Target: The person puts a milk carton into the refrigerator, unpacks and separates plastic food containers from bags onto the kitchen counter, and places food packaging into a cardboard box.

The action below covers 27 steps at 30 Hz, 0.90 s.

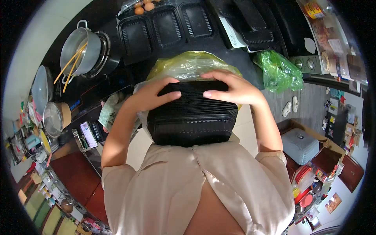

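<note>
A tall nested stack of black plastic food trays (pixel 192 117) is held against the front of my body. My left hand (pixel 150 94) grips its left side, thumb and fingers curved over the near-top edges. On the opposite side my right hand (pixel 235 89) holds the stack the same way, its fingertips by the bag's rim. A clear yellowish plastic bag (pixel 188 58) sits around the far end of the stack, crumpled open behind my fingers. The stack's lower end and most of the bag are hidden.
Several separate black trays (pixel 167 26) lie on the dark counter, near some eggs (pixel 139 10). A pot (pixel 84 49) with chopsticks (pixel 72 64) stands on a burner at left. A green plastic bag (pixel 278 72) is at right. A phone (pixel 89 134) lies lower left.
</note>
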### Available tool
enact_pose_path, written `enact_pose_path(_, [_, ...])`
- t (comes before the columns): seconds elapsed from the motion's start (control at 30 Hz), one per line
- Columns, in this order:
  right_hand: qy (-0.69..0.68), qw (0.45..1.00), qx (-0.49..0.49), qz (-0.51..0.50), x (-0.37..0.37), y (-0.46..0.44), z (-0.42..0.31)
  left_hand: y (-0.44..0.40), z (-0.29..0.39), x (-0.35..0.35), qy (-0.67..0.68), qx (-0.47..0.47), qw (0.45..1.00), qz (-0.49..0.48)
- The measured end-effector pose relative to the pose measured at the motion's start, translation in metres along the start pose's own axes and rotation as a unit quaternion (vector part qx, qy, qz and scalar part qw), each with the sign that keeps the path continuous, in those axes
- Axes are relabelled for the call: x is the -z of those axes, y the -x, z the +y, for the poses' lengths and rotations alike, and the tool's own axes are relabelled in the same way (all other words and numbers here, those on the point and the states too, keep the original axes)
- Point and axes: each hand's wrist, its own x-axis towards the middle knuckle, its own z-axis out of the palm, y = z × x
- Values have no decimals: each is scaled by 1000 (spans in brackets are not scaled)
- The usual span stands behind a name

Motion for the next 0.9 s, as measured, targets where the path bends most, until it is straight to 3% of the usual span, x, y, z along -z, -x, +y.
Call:
enact_pose_path(0.13, [67,998,14,4,0,-16,-18,4,10,8,-84,-69,992,69])
enact_pose_path(0.23, [88,995,31,23,6,-20,-39,7,34,15,-57,-51,996,55])
enact_pose_path(0.33, [133,991,28,17,12,-20,-57,21,57,16,-144,-35,980,130])
enact_pose_path(0.4, [166,986,21,-6,15,-13,-66,26,66,19,-57,-10,987,147])
enact_pose_path(0.47, [177,977,75,94,16,-2,-74,38,72,24,-14,-72,986,150])
enact_pose_path(0.5, [180,981,16,73,23,7,-87,44,71,22,10,-148,954,262])
enact_pose_path(0.57, [168,976,26,133,28,27,-85,65,54,21,29,-229,901,367])
enact_pose_path(0.63, [145,966,29,212,36,52,-82,96,18,17,85,-47,864,495])
enact_pose_path(0.67, [123,949,61,284,36,63,-82,108,17,11,135,19,905,402])
enact_pose_path(0.73, [100,932,30,348,35,90,-81,118,20,-1,217,120,944,219])
enact_pose_path(0.8, [40,891,47,450,26,110,-73,104,45,-15,271,78,947,154])
enact_pose_path(0.83, [30,882,-15,469,21,125,-73,89,64,-21,303,48,943,126])
enact_pose_path(0.9, [-40,818,-33,573,8,140,-72,45,107,-26,365,-3,928,70])
